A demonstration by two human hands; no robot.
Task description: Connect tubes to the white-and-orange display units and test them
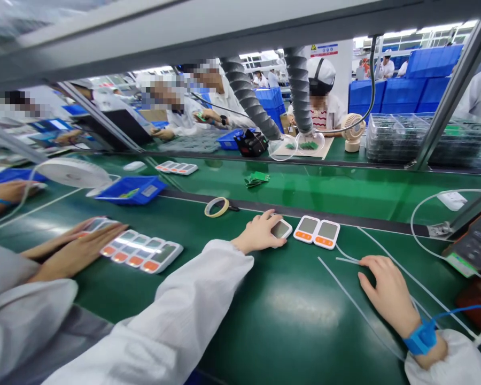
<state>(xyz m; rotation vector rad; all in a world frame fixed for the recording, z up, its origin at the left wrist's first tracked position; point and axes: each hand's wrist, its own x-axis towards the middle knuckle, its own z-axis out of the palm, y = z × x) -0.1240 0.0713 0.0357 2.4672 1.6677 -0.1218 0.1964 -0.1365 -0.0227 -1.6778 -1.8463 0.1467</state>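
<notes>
Fingers of your left hand (260, 233) curl over a small white device (281, 230) with a grey screen, covering its near-left edge while the rest pokes out past your fingertips on the green belt (288, 315). Just beyond those fingertips, to their right, two matching devices (316, 232) with orange buttons lie side by side, touching each other and only a sliver apart from the one you hold.

Your right hand (387, 291) lies palm down on the belt, fingers loosely together and gripping nothing; thin white tubes (347, 260) run just off its fingertips and pass under the hand. A blue wrist strap (420, 337) sits at that wrist.

Well to the left of your left fingers, a co-worker's hands (78, 246) rest on a row of the same devices (142, 253). Beyond your left fingertips, farther up the belt, lies a roll of tape (217, 207), and farther left a blue tray (131, 190).
</notes>
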